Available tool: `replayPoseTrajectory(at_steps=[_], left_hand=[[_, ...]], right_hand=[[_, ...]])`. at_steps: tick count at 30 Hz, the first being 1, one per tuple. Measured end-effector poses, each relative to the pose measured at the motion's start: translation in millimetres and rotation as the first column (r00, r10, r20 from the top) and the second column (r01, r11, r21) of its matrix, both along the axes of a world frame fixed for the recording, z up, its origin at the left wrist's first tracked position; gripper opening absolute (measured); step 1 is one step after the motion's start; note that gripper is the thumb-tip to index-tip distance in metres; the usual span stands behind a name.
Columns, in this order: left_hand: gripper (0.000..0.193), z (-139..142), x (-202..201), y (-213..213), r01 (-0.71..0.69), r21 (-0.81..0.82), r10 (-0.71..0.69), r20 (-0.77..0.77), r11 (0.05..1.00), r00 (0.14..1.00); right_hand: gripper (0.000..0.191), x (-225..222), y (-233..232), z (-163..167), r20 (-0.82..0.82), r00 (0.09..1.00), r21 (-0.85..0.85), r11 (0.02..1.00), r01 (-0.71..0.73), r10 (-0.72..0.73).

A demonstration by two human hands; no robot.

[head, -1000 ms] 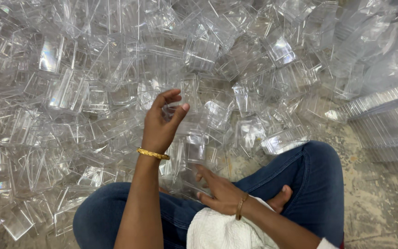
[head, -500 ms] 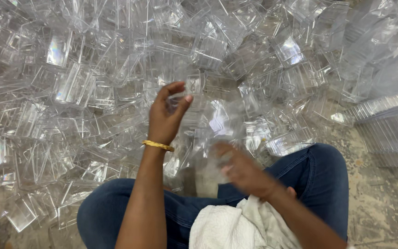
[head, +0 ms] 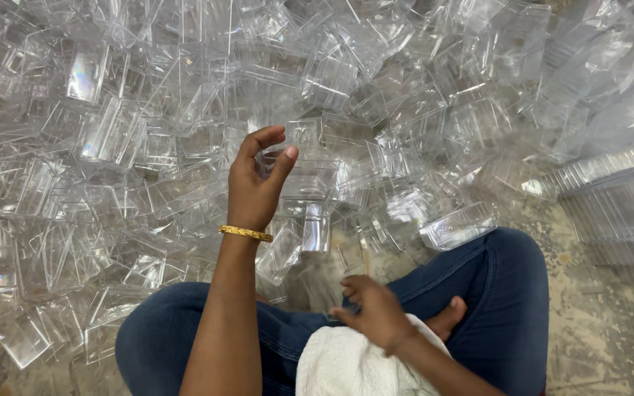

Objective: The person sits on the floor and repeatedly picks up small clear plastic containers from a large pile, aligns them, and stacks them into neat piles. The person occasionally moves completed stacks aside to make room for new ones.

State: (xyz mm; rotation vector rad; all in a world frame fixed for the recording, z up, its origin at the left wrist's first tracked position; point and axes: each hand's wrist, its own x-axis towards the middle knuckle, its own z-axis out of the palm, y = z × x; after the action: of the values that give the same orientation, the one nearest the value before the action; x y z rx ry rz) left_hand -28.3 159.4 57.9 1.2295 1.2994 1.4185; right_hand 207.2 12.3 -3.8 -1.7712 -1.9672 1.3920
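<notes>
Clear plastic box (head: 299,158), see-through and hard to outline, sits pinched between the thumb and fingers of the raised left hand (head: 254,183), above a wide heap of clear boxes (head: 148,132) that covers the floor (head: 610,323) from the left edge to the upper right. A gold bangle (head: 246,233) circles that wrist. Lower down, the right hand (head: 372,312) hovers half-curled, grasping nothing, just over a white cloth (head: 343,363) on the lap. Bare floor shows only at the right, beside the blue-jeaned knee (head: 511,286), below 1 stack of nested clear trays (head: 618,187).
</notes>
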Motion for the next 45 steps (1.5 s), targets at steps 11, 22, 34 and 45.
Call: replayPoseTrajectory(at_steps=[11, 22, 34, 45], left_hand=[[0.050, -5, 19, 1, 0.117, -0.012, -0.118, -0.059, 0.993, 0.991], [0.051, 0, 19, 0, 0.117, -0.023, -0.119, -0.108, 0.993, 0.987], [0.052, 1, 22, -3, 0.140, -0.090, -0.155, -0.180, 0.986, 0.971], [0.051, 9, 23, -8, 0.229, -0.231, -0.253, -0.076, 0.946, 0.965]], right_hand=[[0.069, -29, 8, -26, 0.227, 0.962, 0.177, 0.965, -0.193, 0.151], [0.029, -21, 2, -35, 0.264, 0.955, 0.306, 0.927, -0.218, 0.138], [0.031, 0, 7, -24, 0.154, 0.983, 0.520, 0.838, -0.167, 0.100], [0.026, 56, 95, 2, 0.246, 0.957, 0.393, 0.918, 0.045, -0.152]])
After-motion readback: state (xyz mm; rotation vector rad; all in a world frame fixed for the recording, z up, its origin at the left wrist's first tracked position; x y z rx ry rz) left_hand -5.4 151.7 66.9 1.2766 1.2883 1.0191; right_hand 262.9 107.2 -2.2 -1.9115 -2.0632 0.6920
